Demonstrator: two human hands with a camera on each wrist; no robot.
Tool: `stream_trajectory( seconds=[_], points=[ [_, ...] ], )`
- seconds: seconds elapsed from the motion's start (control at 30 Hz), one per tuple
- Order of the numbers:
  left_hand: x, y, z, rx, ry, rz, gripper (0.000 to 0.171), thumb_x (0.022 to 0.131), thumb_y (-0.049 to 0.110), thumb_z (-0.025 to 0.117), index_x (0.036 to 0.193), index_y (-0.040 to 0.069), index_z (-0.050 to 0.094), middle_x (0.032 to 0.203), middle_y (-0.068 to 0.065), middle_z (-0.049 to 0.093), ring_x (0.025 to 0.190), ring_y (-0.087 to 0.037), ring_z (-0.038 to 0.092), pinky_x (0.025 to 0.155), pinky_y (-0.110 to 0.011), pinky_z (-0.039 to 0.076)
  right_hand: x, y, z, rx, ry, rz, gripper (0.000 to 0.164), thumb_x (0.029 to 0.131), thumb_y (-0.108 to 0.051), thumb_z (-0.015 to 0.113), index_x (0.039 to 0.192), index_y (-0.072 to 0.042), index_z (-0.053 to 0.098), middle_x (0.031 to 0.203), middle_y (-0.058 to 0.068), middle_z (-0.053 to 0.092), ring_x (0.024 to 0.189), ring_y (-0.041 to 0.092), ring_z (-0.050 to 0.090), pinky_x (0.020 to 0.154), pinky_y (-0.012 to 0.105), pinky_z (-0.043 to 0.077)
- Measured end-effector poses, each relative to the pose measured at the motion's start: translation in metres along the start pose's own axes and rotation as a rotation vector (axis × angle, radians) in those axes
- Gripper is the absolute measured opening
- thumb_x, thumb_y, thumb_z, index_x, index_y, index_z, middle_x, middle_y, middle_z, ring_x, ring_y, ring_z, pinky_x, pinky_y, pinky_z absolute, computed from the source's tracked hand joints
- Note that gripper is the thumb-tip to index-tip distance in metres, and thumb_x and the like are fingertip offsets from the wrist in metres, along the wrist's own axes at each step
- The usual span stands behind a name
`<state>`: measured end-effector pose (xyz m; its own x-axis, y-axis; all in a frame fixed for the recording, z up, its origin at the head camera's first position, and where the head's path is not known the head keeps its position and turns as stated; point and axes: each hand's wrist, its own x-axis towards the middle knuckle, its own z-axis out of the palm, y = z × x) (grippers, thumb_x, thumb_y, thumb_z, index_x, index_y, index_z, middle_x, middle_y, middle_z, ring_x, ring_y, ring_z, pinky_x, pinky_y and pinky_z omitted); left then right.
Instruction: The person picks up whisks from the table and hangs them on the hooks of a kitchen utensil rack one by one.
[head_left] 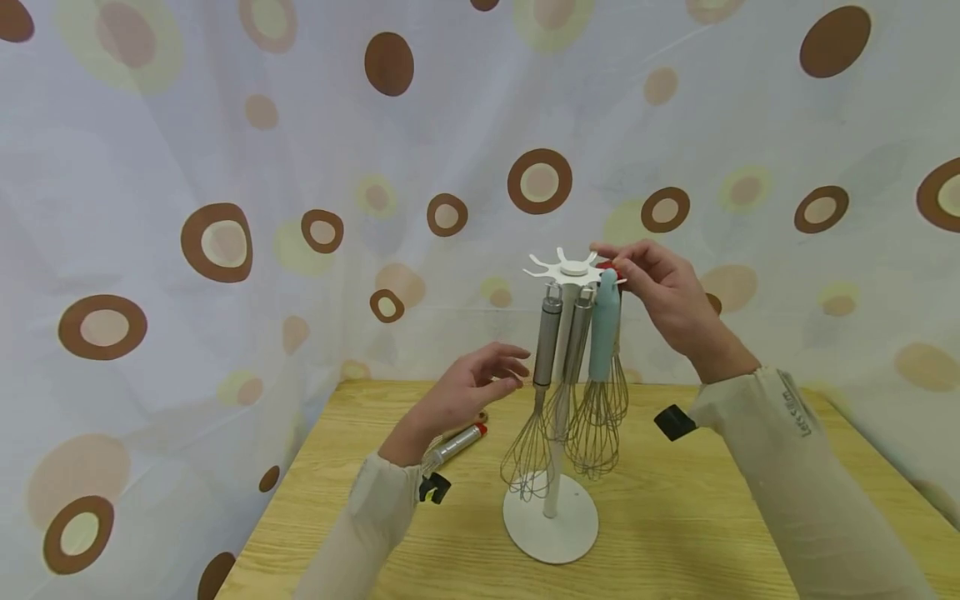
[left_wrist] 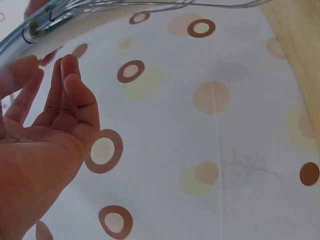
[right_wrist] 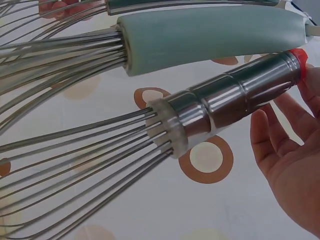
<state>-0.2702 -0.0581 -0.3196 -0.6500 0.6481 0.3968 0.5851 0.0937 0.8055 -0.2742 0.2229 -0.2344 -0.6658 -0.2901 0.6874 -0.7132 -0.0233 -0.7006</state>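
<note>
A white rotating-style stand (head_left: 551, 533) with hooked arms at its top holds several hanging whisks. Two metal-handled whisks (head_left: 548, 342) hang at its left and middle, beside a whisk with a pale blue handle (head_left: 603, 342). At the top right, my right hand (head_left: 667, 292) pinches the red end of a steel-handled whisk (right_wrist: 235, 97) between thumb and finger. That whisk is mostly hidden behind the blue one in the head view. My left hand (head_left: 476, 387), fingers relaxed and holding nothing, is just left of the nearest whisk, apart from it.
On the wooden table (head_left: 637, 550) behind my left wrist lies a silver-handled whisk (head_left: 459, 443) with a red end. A small brown tip (head_left: 482, 416) shows beside it. A dotted curtain (head_left: 450, 125) closes off the back and left side.
</note>
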Motion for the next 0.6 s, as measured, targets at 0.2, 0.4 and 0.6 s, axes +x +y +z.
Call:
stream_trajectory(
  seconds=[0.2, 0.4, 0.6],
  points=[
    [-0.013, -0.028, -0.014, 0.064, 0.02, -0.126, 0.031, 0.098, 0.011, 0.052, 0.129, 0.006, 0.053, 0.114, -0.013, 0.06, 0.102, -0.024, 0.059, 0.088, -0.038, 0.047, -0.003, 0.0, 0.005, -0.023, 0.059, -0.039, 0.013, 0.098, -0.007, 0.049, 0.102, 0.002, 0.056, 0.125, 0.004, 0.06, 0.11, 0.018, 0.056, 0.082, 0.023, 0.047],
    [-0.023, -0.067, -0.021, 0.14, -0.024, -0.289, 0.029, 0.099, 0.01, 0.051, 0.127, 0.007, 0.055, 0.116, -0.014, 0.059, 0.104, -0.027, 0.058, 0.089, -0.042, 0.046, -0.007, 0.0, 0.009, -0.027, 0.193, -0.085, 0.018, 0.094, 0.001, 0.053, 0.104, 0.016, 0.05, 0.116, 0.007, 0.063, 0.106, 0.019, 0.059, 0.083, 0.022, 0.048],
    [-0.033, -0.101, -0.024, 0.252, -0.047, -0.374, 0.029, 0.097, 0.011, 0.055, 0.124, 0.004, 0.057, 0.115, -0.018, 0.059, 0.103, -0.032, 0.058, 0.083, -0.041, 0.049, -0.011, -0.004, 0.013, -0.041, 0.239, -0.135, 0.013, 0.095, 0.002, 0.052, 0.101, 0.012, 0.056, 0.114, 0.006, 0.063, 0.097, 0.017, 0.06, 0.081, 0.022, 0.048]
  ],
)
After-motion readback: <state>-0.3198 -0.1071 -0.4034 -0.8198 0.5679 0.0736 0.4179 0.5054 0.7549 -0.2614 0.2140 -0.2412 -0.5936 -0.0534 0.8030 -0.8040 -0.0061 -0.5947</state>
